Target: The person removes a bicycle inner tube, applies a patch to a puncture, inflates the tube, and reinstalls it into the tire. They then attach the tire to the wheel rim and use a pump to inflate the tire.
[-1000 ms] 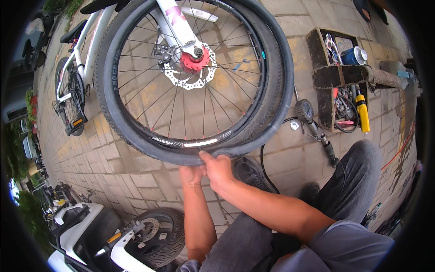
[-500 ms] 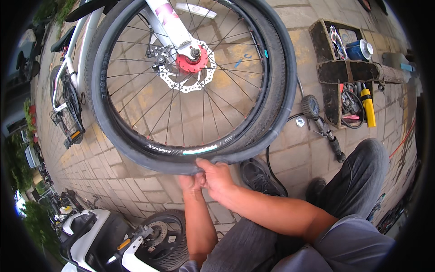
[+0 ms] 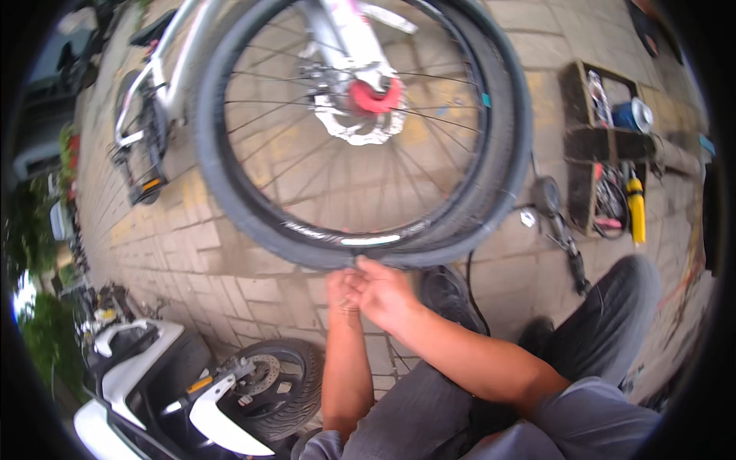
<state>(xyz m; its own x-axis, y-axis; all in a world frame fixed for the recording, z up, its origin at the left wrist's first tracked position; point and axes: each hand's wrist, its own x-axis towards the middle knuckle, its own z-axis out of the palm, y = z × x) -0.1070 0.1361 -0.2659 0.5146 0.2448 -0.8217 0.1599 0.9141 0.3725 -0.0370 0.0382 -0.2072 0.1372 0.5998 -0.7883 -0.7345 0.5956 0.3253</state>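
Note:
A smooth dark grey inner tube (image 3: 272, 244) loops around the bicycle's front wheel, outside the black rim (image 3: 257, 201). On the right, a treaded tire (image 3: 502, 107) shows between rim and tube. My right hand (image 3: 387, 295) is closed at the wheel's lowest point, its thumb tip over the tube's lower edge. Close against it on the left, my left hand (image 3: 343, 291) has its fingers curled; whatever they hold is hidden. Above my hands are the white fork (image 3: 353, 38), the red hub part (image 3: 376, 97) and the silver brake disc (image 3: 356, 134).
A wooden toolbox (image 3: 576, 146) at right holds a blue can (image 3: 630, 116) and a yellow tool (image 3: 635, 207). A pump with gauge (image 3: 563, 234) lies nearer. My black shoe (image 3: 445, 295) is beside the wheel. A white scooter (image 3: 149, 345) stands lower left, on the brick paving.
The view has shifted, so the wheel, toolbox and paving sit further right and blur. My hands have come slightly lower relative to the tube; the thumb now overlaps only its lower edge.

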